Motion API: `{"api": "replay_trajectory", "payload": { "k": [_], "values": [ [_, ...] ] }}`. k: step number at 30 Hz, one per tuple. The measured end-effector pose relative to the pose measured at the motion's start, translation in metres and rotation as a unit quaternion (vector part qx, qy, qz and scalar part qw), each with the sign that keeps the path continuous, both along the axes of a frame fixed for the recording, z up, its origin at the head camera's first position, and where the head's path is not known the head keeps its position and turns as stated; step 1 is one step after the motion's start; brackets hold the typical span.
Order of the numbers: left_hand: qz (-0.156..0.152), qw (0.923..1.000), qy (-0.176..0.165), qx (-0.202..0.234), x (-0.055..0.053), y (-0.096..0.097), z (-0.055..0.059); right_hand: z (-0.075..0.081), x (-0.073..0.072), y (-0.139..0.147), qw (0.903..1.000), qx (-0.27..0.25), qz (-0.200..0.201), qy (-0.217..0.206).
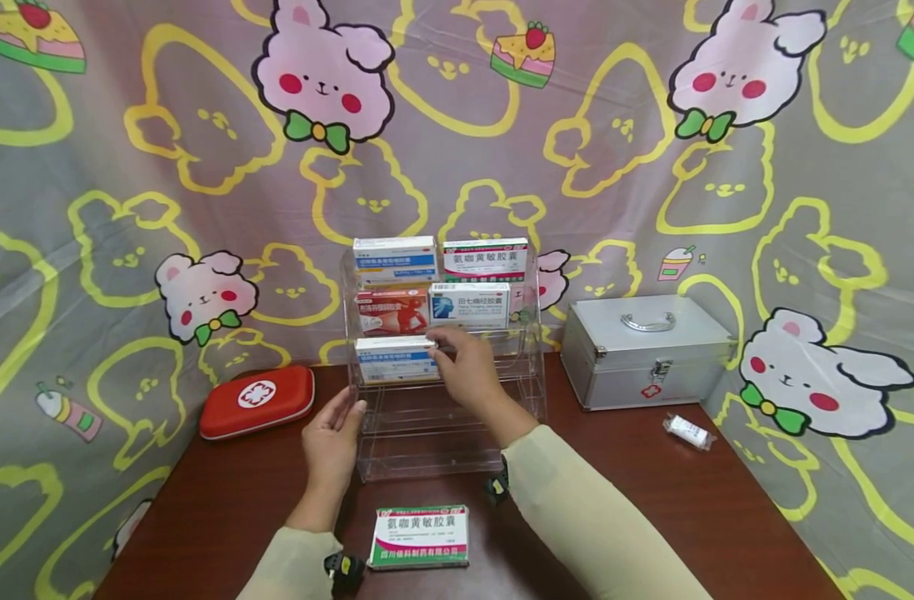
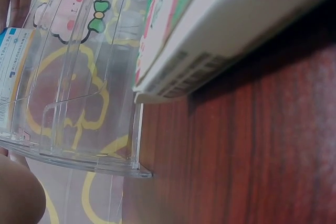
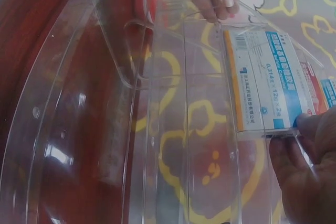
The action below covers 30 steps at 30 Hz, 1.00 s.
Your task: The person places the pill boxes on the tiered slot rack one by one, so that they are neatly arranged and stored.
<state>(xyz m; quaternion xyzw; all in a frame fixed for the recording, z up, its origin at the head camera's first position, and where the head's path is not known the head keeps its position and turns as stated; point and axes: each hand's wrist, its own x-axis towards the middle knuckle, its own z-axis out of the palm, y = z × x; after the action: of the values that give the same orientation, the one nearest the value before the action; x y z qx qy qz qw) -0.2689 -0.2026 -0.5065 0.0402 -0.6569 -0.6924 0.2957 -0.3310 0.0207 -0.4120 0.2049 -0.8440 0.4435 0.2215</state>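
A clear tiered display rack [image 1: 434, 450] stands on the table, with several medicine boxes on its upper tiers. My right hand [image 1: 467, 371] pinches the right end of a blue-and-white medicine box [image 1: 397, 362] on the third tier down. In the right wrist view, the thumb and fingers [image 3: 302, 163] meet at that box's lower corner. My left hand [image 1: 332, 442] holds the rack's left side edge. Part of its thumb [image 2: 18, 192] shows large in the left wrist view. A green, white and magenta medicine box [image 1: 419, 537] lies on the table in front of the rack.
Above sit an orange-red box [image 1: 392, 312], a white-and-blue box [image 1: 470, 306], another blue-and-white box [image 1: 393, 260] and a green-and-magenta box [image 1: 485, 260]. A red first-aid case [image 1: 257, 402] lies left, a silver metal case [image 1: 647, 354] right, near a small white wrapped roll [image 1: 689, 432].
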Motion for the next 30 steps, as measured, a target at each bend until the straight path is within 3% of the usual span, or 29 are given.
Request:
{"api": "replay_trajectory", "payload": {
  "k": [13, 17, 20, 25, 30],
  "values": [
    [0.012, 0.9999, 0.003, 0.004, -0.002, 0.000, -0.001, -0.002, 0.006, 0.006, 0.9997, -0.018, 0.014, 0.005],
    [0.007, 0.9999, 0.001, 0.011, -0.002, 0.005, -0.002, -0.010, 0.019, 0.023, 0.9995, -0.008, 0.004, 0.030],
    [0.002, 0.9999, 0.004, 0.011, -0.004, 0.006, -0.004, -0.018, 0.038, 0.039, 0.9993, 0.016, 0.005, 0.033],
    [0.002, 1.0000, 0.008, 0.003, -0.006, 0.002, -0.005, -0.039, 0.077, 0.061, 0.9949, 0.040, 0.087, -0.030],
    [0.009, 0.9999, 0.004, -0.003, -0.004, 0.000, -0.003, -0.075, 0.104, 0.075, 0.9710, 0.097, 0.204, -0.080]
  ]
}}
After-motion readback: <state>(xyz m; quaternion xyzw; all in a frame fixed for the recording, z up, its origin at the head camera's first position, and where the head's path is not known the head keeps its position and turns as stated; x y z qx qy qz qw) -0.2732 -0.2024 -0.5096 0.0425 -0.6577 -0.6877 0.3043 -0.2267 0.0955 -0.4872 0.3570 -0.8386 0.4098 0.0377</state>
